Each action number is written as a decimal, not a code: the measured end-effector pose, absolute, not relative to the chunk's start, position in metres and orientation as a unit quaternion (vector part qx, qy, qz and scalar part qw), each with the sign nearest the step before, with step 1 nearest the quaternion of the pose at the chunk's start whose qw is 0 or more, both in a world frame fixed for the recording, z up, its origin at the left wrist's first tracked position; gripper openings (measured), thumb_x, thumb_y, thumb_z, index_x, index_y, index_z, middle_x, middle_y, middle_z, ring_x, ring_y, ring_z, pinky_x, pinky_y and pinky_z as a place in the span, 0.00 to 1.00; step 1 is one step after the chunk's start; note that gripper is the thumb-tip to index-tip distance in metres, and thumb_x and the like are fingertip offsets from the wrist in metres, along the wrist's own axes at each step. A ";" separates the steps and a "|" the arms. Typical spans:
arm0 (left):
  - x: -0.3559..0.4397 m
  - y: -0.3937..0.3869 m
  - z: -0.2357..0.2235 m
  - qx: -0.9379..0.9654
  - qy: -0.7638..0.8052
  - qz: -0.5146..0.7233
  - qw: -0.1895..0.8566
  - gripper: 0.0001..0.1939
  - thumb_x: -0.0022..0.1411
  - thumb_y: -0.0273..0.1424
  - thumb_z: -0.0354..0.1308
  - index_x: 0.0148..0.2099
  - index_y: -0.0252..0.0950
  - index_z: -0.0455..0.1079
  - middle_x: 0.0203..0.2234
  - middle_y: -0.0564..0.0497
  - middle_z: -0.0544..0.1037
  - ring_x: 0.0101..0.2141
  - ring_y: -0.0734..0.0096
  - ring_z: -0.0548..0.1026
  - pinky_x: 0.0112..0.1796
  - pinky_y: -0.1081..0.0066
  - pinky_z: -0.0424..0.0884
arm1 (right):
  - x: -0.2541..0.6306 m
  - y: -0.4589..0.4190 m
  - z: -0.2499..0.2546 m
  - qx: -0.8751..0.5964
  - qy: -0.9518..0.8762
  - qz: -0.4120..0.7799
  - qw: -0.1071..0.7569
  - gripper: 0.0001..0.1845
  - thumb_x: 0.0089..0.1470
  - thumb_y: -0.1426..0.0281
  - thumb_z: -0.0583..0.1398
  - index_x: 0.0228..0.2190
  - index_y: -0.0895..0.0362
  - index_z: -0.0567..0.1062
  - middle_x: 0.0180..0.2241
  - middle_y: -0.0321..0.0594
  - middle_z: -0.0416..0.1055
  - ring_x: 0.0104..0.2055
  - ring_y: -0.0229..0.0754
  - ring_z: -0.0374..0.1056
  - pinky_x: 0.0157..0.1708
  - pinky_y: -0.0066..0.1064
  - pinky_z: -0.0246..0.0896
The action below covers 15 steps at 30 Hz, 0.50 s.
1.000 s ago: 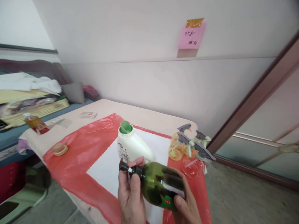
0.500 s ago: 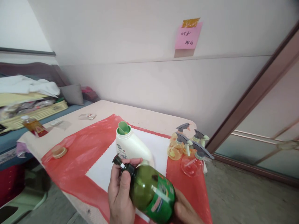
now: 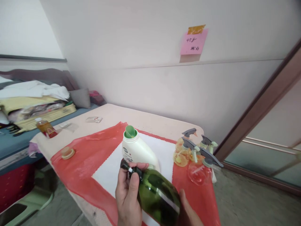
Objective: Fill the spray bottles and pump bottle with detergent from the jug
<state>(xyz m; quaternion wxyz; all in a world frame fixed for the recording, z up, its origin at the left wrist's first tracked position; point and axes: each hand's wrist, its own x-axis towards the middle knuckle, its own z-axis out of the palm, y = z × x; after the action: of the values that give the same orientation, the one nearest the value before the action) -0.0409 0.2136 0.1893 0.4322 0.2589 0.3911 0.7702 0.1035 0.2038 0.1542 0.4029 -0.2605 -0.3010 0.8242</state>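
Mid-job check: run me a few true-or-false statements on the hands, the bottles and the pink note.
1. The left hand grips the green pump bottle near its pump. True.
2. The right hand is on the white bottle. False: it is at the green pump bottle's base end.
3. The pink note is taped to the wall. True.
4. The trigger spray bottles are left of the white bottle. False: they are to its right.
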 end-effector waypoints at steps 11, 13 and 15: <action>-0.040 0.211 0.200 0.255 0.373 0.773 0.446 0.13 0.57 0.38 0.62 0.42 0.38 0.69 0.40 0.45 0.77 0.43 0.58 0.76 0.41 0.63 0.74 | 0.088 0.208 0.129 -0.217 -0.235 0.867 0.382 0.45 0.48 0.35 0.46 0.50 0.57 0.70 0.29 0.45 0.76 0.20 0.38 0.66 0.20 0.30 0.64; -0.038 0.212 0.199 0.247 0.371 0.783 0.434 0.12 0.58 0.37 0.61 0.42 0.38 0.69 0.38 0.46 0.77 0.43 0.60 0.76 0.42 0.62 0.74 | 0.084 0.210 0.128 -0.221 -0.253 0.852 0.401 0.44 0.47 0.36 0.49 0.51 0.57 0.69 0.31 0.46 0.76 0.20 0.37 0.66 0.17 0.27 0.60; -0.037 0.213 0.198 0.244 0.373 0.789 0.424 0.12 0.58 0.37 0.61 0.42 0.38 0.68 0.38 0.47 0.77 0.42 0.62 0.76 0.43 0.62 0.74 | 0.086 0.210 0.132 -0.230 -0.273 0.823 0.443 0.42 0.46 0.39 0.54 0.53 0.54 0.66 0.40 0.49 0.75 0.25 0.39 0.70 0.18 0.27 0.61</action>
<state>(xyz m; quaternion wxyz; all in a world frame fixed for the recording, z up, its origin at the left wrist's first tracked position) -0.0366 0.2131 0.1984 0.4237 0.2439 0.3729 0.7887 0.0863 0.2103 0.1315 0.4429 -0.2296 -0.2727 0.8227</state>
